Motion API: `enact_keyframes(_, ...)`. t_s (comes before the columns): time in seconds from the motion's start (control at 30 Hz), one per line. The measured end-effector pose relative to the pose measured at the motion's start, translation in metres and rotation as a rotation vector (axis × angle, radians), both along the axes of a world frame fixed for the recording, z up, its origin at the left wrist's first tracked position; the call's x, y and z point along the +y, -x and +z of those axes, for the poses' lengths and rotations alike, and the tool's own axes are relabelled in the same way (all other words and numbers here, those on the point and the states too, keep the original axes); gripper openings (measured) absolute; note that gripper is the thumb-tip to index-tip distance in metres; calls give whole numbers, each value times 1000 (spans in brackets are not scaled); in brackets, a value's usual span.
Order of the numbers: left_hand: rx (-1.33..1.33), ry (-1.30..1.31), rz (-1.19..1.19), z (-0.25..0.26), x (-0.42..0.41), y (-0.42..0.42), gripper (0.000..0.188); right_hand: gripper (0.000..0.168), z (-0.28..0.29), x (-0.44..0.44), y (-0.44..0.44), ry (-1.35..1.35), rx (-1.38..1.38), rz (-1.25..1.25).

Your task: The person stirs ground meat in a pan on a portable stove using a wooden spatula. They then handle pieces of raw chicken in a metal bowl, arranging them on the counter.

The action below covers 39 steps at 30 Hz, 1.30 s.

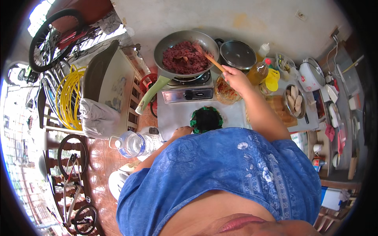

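My right hand (234,79) is closed around the handle of a wooden spatula (217,63). The spatula's far end dips into dark reddish ground meat (186,59), with a brown leaf on top. This food fills a grey frying pan (158,54) with a green handle (153,94). Under the pan stands a single-burner tabletop gas stove (187,95) with a black knob. My left hand (182,131) rests on the table's near edge, partly behind my blue top. Its fingertips lie beside a green and black round cloth item (206,119).
Right of the pan stand a lidded pot (238,54), an oil bottle (258,72), a yellow-lidded container (270,81) and a tub of reddish mixture (226,91). Farther right are a wooden board (276,104), a bowl of pale pieces (294,101) and a rice cooker (311,75). A water jug (133,144) stands left.
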<state>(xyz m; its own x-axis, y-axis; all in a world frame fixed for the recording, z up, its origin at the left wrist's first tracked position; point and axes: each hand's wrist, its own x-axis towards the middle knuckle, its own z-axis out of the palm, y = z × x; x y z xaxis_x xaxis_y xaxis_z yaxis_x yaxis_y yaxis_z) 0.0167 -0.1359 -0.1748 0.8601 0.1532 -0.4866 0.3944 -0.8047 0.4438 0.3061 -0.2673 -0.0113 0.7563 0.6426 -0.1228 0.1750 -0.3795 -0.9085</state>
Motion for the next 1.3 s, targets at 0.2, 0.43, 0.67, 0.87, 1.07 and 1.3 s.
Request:
enact_keyframes(0.2,36,-121,90,-5,-29,-10,53,55,5,7,-31,157,-84,198)
enact_keyframes(0.43,51,-251,230,-9,-69,-29,53,65,25,-67,-35,0,-39,165)
enact_keyframes(0.67,150,-361,377,-26,-93,-47,48,48,-12,-228,-61,1,131,397)
enact_keyframes(0.87,376,-418,397,-16,-111,-65,64,44,-91,-336,-69,147,323,256)
enact_keyframes(1.07,457,-484,409,-21,-121,-72,75,46,-233,-401,-81,114,465,308)
enact_keyframes(1.3,492,-482,424,-8,-126,-85,78,46,-206,-413,-74,264,307,253)
